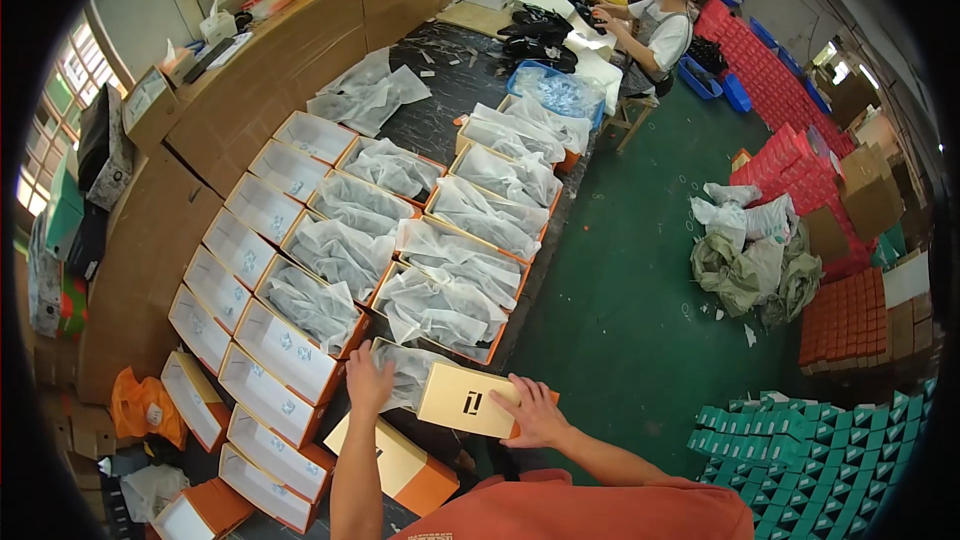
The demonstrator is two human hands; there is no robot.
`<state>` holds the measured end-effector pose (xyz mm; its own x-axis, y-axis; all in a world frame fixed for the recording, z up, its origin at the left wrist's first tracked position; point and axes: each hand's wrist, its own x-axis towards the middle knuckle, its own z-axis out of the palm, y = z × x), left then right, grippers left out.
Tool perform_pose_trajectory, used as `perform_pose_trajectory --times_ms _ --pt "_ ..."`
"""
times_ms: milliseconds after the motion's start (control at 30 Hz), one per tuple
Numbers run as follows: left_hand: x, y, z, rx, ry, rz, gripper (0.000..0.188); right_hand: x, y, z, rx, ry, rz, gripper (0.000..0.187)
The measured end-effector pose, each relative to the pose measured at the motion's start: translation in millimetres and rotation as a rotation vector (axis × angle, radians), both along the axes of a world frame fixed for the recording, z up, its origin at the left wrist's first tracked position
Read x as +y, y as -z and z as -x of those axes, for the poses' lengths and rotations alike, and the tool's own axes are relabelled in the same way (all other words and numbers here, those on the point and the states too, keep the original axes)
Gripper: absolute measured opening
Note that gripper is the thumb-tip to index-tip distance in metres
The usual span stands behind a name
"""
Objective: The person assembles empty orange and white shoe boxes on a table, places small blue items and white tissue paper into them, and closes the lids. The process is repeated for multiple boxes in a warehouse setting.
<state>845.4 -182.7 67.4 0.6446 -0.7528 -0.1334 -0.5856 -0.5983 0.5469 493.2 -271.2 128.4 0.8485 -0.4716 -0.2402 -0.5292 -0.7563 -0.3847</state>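
Fingers of my right hand (538, 416) gripped the right end of a cream-yellow rectangular cardboard lid (446, 402) with a dark mark on top. It slanted across the right part of crumpled, translucent white wrapping (408, 372) at the near end of the packed rows — directly before me. My left hand (370, 382) was at that wrapping's left end, its fingers pointing away from me; I could not tell whether they had closed on anything. Below, partly behind my left forearm, lay a cream-and-orange cardboard box (402, 462), well within reach.

Beyond my hands, orange cardboard boxes stuffed with white wrapping (345, 258) stood in two rows on a black, pale-veined tabletop (437, 62). White-lined open cardboard trays (282, 340), many holding small clear packets, ran along their left. Past the far boxes sat a blue plastic basin (600, 121) — and beyond it, a person in a black cap (668, 40) handled something black.
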Motion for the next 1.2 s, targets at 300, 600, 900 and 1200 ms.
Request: perform_pose_trajectory --times_ms 300,600,900,1200 --pt "20 3 -3 0.316 -0.036 0.190 0.030 28 22 9 -0.054 0.054 0.016 0.103" --pt "-17 -17 20 0.060 -0.337 -0.271 0.046 16 8 -121 0.076 -0.052 -0.016 0.110" --pt "-20 -8 21 -0.023 -0.339 -0.243 0.041 19 8 -129 0.124 -0.047 0.035 0.119" --pt "-19 6 27 -0.048 -0.357 -0.190 0.040 17 9 -121 0.123 -0.040 0.005 0.118"
